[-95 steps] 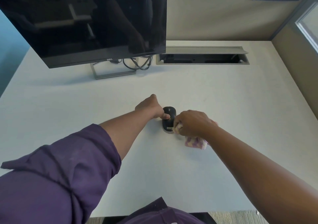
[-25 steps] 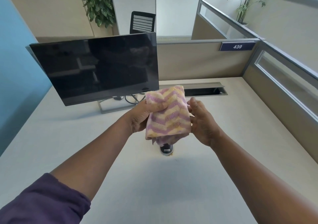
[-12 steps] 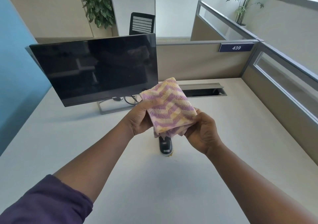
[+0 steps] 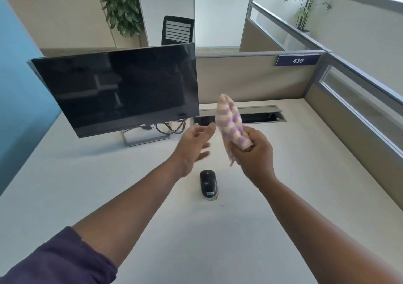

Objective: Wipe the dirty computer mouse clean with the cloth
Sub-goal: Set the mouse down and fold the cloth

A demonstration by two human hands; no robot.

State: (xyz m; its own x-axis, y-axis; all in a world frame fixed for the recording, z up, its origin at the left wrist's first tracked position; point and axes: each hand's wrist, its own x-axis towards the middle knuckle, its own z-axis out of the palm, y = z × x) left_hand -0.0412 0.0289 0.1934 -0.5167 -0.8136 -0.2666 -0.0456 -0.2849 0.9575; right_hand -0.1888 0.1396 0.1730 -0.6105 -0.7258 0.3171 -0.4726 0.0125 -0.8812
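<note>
Purple-and-cream zigzag terry cloth (image 4: 232, 124), a moment ago stretched between both hands, now bunched in right hand (image 4: 254, 153) alone. Left hand (image 4: 193, 146) released, fingers spread, empty. Small black computer mouse (image 4: 208, 184) on white desk (image 4: 87, 185), below hands, untouched. Likely refolding to fresh face before more wiping.

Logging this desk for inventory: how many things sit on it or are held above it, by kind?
Monitor: 1
Computer mouse: 1
Cloth, held in the right hand: 1
Total: 3

Black computer mouse (image 4: 208, 183) flat on white desk, crumbs by its near edge, purple-and-cream striped cloth (image 4: 232, 125) bunched upright above it
</note>
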